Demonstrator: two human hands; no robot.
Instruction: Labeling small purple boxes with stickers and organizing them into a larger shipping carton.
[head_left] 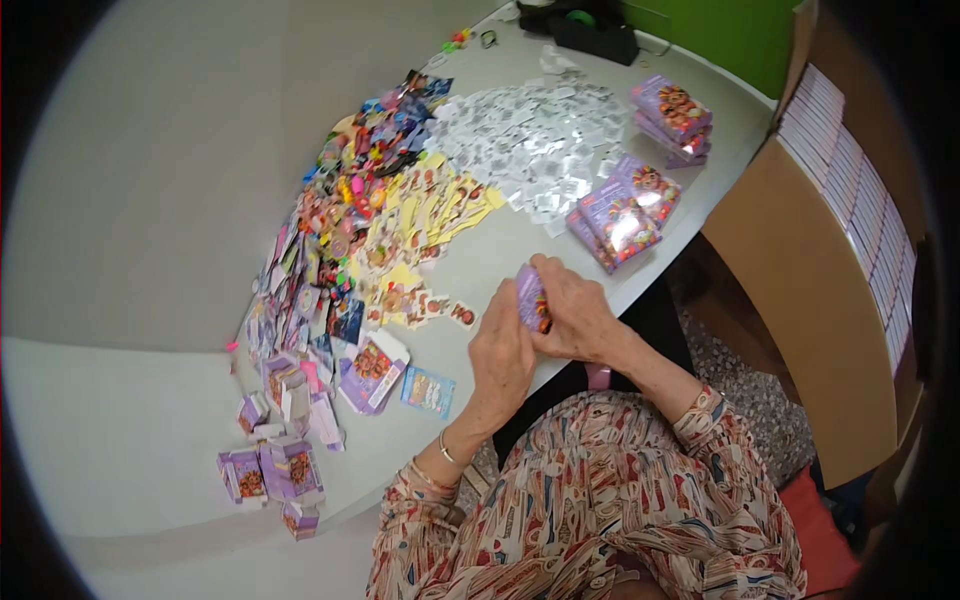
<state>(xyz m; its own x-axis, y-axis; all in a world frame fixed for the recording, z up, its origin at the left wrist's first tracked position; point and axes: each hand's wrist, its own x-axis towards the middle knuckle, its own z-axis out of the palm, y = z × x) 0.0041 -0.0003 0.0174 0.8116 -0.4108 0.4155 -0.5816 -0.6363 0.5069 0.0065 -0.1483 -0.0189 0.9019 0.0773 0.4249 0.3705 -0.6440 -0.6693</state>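
Over the table's near edge, both my hands grip a small purple printed box (529, 290). My left hand (502, 352) is closed along its left side. My right hand (580, 312) wraps it from the right, and the fingers cover much of it. Just beyond the right hand lie shiny purple boxes (618, 222), overlapping one another. To the left of my left hand are a flat blue packet (428, 392) and a purple box with open flaps (372, 372).
Left of centre spread small colourful toys (350, 195), yellow sticker strips (425, 215) and white packets (530, 135). Opened purple cartons (292, 468) sit at the left edge. More purple boxes (675, 110) are stacked far right. A cardboard carton (800, 300) full of upright packs stands at right.
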